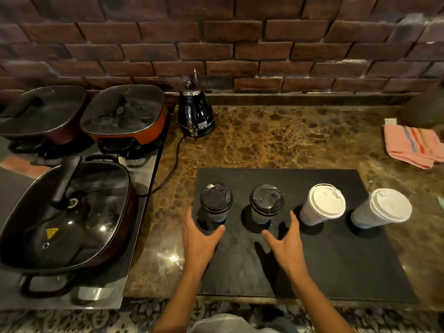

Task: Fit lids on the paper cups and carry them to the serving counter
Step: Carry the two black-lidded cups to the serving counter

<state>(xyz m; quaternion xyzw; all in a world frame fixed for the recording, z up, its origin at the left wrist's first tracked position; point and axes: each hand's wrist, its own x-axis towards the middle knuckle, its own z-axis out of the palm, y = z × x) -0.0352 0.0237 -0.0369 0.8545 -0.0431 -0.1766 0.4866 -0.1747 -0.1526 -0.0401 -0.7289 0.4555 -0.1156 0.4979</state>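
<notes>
Four paper cups stand in a row on a black mat (pixel 336 265) on the marble counter. The two on the left, a first black-lidded cup (pixel 216 201) and a second black-lidded cup (pixel 266 203), carry black lids. The two on the right, one white-lidded cup (pixel 323 204) and another white-lidded cup (pixel 384 209), carry white lids. My left hand (pixel 198 241) is open just in front of the leftmost cup, thumb and fingers spread, not touching it. My right hand (pixel 284 239) is open in front of the second cup, also holding nothing.
Three lidded electric pans (pixel 64 212) sit on a stove at the left. A black kettle (pixel 195 111) with its cord stands by the brick wall. A pink striped cloth (pixel 413 146) lies at the far right. Brown marble counter (pixel 288 140) stretches behind the mat.
</notes>
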